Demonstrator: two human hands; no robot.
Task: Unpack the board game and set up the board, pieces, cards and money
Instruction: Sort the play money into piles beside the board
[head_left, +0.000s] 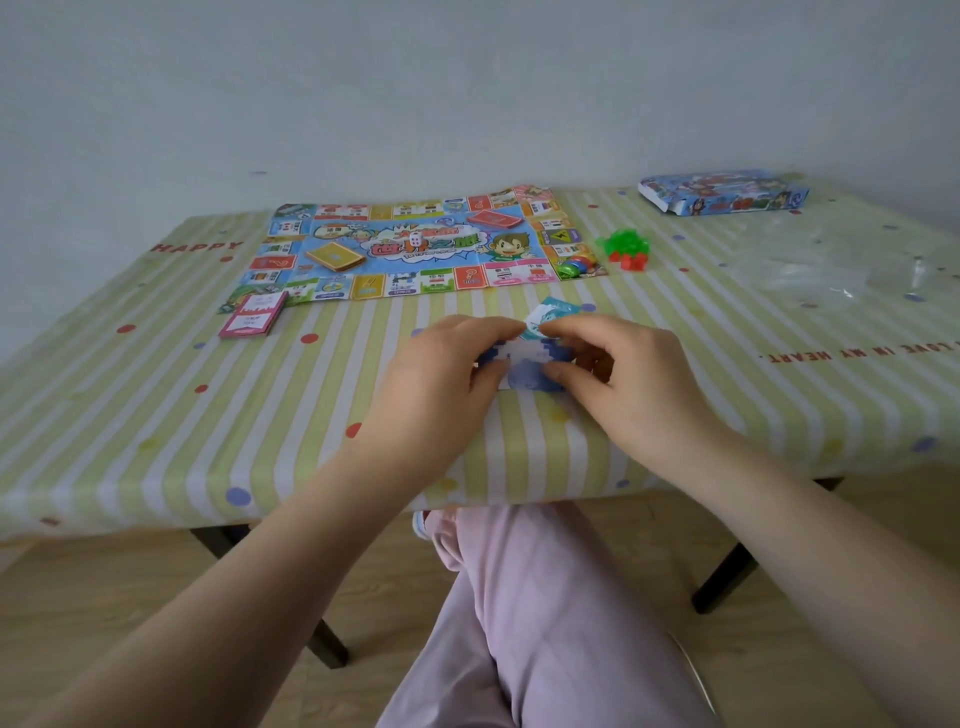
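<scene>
At the bottom of the frame were pink-trousered legs, a wood floor and the table's dark legs. Just above centre, the left hand (447, 364) and right hand (618, 374) met over a small stack of blue-and-white notes (524, 371), probably the money, lying near the table's front edge; fingers of both hands were curled onto it, pinching the stack, with a teal slip (553, 310) sticking up behind. Sorting the money looked like the step under way and unfinished. Farther back, much seemed done: the board (415, 249) lay unfolded at upper centre, carrying a yellow card deck (335, 256), a red deck (495, 219) and a die (415, 239), with a pink deck (253, 315) at its lower-left corner. Right of the board sat green and red pieces (626, 252) and round tokens (571, 267) in loose heaps, perhaps still to be placed. Clear wrapping (810, 270) and the box (722, 192) lay at upper right. The striped, dotted tablecloth (156, 364) met a plain pale wall (467, 78).
</scene>
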